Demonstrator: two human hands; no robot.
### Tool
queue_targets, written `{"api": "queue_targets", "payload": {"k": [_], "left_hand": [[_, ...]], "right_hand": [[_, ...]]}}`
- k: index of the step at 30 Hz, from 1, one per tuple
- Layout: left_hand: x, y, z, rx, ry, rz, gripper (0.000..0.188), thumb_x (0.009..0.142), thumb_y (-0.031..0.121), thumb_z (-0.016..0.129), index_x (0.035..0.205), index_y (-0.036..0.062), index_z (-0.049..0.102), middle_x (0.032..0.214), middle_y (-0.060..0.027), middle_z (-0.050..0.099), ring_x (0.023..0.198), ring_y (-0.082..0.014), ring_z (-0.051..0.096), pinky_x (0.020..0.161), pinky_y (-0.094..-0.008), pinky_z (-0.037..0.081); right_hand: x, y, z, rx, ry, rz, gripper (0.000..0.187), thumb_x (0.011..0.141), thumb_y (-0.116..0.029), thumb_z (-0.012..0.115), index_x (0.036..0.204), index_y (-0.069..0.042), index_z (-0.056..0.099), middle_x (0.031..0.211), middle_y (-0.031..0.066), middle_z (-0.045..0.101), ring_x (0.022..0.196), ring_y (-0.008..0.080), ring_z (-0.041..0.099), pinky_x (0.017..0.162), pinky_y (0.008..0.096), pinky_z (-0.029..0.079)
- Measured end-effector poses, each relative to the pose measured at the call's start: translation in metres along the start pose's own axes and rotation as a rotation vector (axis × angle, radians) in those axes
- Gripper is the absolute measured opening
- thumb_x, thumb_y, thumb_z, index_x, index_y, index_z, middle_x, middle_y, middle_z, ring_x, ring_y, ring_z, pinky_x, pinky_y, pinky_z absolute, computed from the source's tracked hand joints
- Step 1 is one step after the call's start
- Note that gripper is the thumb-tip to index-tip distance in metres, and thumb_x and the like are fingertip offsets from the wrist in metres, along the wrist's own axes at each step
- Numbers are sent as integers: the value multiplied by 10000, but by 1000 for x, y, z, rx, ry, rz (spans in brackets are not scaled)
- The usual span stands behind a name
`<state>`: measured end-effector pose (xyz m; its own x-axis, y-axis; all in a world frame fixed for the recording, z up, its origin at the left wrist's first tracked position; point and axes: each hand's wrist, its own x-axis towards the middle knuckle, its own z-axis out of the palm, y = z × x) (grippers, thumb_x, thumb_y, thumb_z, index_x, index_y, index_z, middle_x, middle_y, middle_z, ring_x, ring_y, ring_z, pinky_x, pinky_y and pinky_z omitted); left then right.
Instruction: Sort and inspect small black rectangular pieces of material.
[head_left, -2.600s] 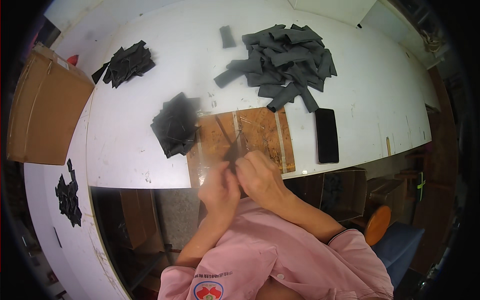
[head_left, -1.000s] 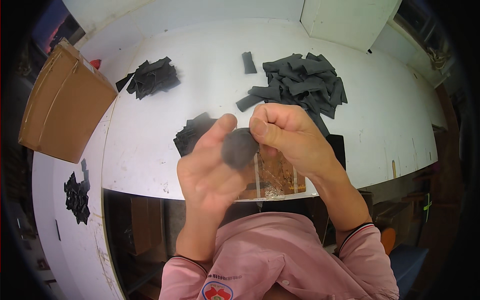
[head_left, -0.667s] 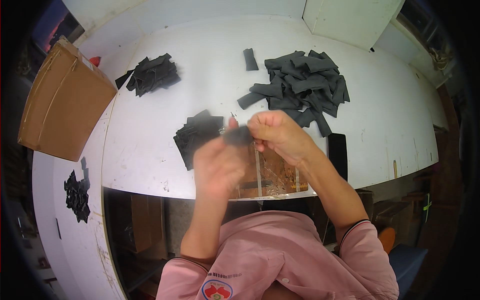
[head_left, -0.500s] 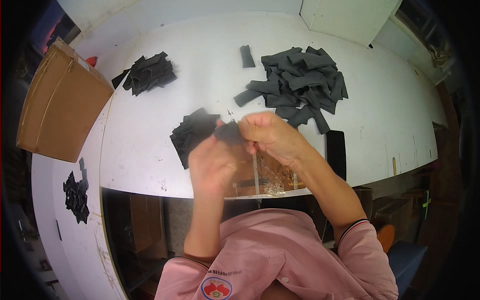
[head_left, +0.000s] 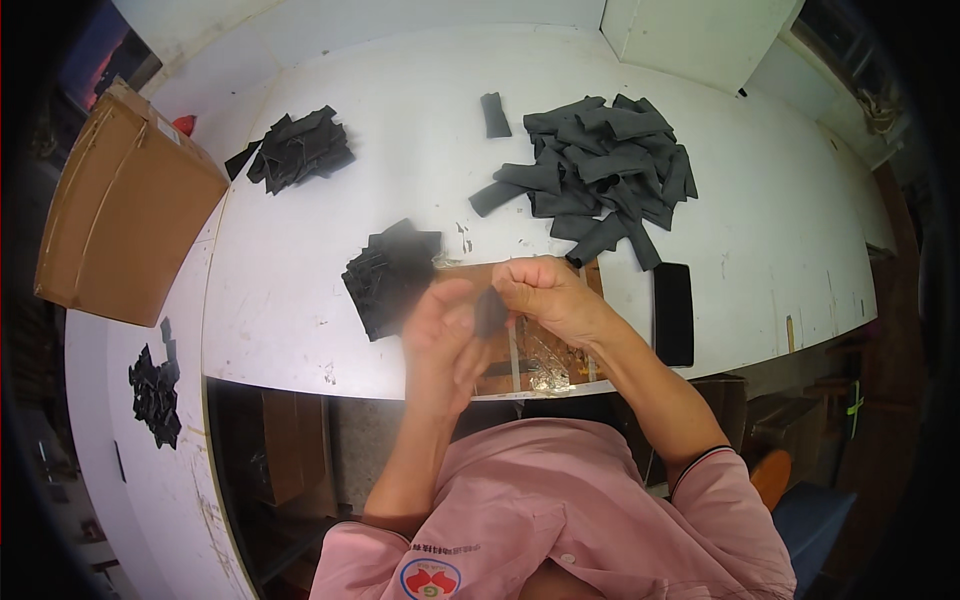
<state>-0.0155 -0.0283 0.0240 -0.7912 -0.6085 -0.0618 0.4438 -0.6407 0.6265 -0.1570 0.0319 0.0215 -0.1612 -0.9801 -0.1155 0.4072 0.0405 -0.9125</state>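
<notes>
While the right hand (head_left: 553,298) pinches a small dark piece (head_left: 490,314) over the brown board (head_left: 545,347), the blurred left hand (head_left: 438,332) curls loosely alongside; contact unclear. This piece seems mid-handling. Looks soft, matte, outline smeared. Outward: flat dark stack (head_left: 385,287) just left, heaped grey tubes (head_left: 605,165) beyond, right. Which pile is finished, which left: cannot tell.

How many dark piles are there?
4: big pile back right, middle pile by the left hand, left pile beside the carton, leftmost pile nearer than the carton. More may be hidden.
</notes>
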Motion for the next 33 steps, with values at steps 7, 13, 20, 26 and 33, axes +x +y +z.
{"api": "queue_targets", "payload": {"k": [7, 13, 20, 26, 33], "left_hand": [[14, 22, 14, -956, 1, -324, 222, 883, 141, 367, 1038, 63, 504, 803, -95, 533, 361, -56, 306, 333, -178, 237], [6, 1, -9, -55, -86, -163, 329, 806, 105, 506, 1112, 6, 436, 904, -90, 552, 470, -67, 428, 420, -194, 361], [15, 14, 15, 1006, -41, 542, 78, 770, -20, 562, 845, -34, 582, 891, -85, 559, 852, -141, 516, 755, -243, 405], [5, 15, 19, 731, 35, 552, 26, 764, -38, 566, 772, -23, 546, 843, -66, 544, 754, -106, 503, 711, -225, 404], [18, 7, 4, 802, 44, 442, 31, 785, 5, 561, 774, -14, 540, 810, -46, 536, 718, -99, 496, 643, -194, 411]], "right_hand": [[13, -33, 13, -131, -41, -90, 242, 834, -220, 533, 684, -30, 528, 609, -15, 491, 530, 47, 425, 489, 171, 345], [4, 2, -7, 37, 33, 48, 212, 838, -188, 521, 692, -35, 538, 614, -16, 495, 539, 58, 435, 500, 180, 354], [-6, -16, -13, -548, 126, -341, 234, 815, -240, 532, 792, -9, 554, 692, 29, 512, 629, 105, 478, 529, 224, 375], [-19, -51, 25, -1495, 55, -605, 314, 718, -316, 596, 833, -25, 568, 750, 74, 531, 720, 217, 532, 575, 326, 425], [-11, -18, 9, -1440, 127, -554, 277, 717, -289, 603, 772, -19, 575, 659, 82, 537, 650, 246, 543, 562, 340, 434]]}}
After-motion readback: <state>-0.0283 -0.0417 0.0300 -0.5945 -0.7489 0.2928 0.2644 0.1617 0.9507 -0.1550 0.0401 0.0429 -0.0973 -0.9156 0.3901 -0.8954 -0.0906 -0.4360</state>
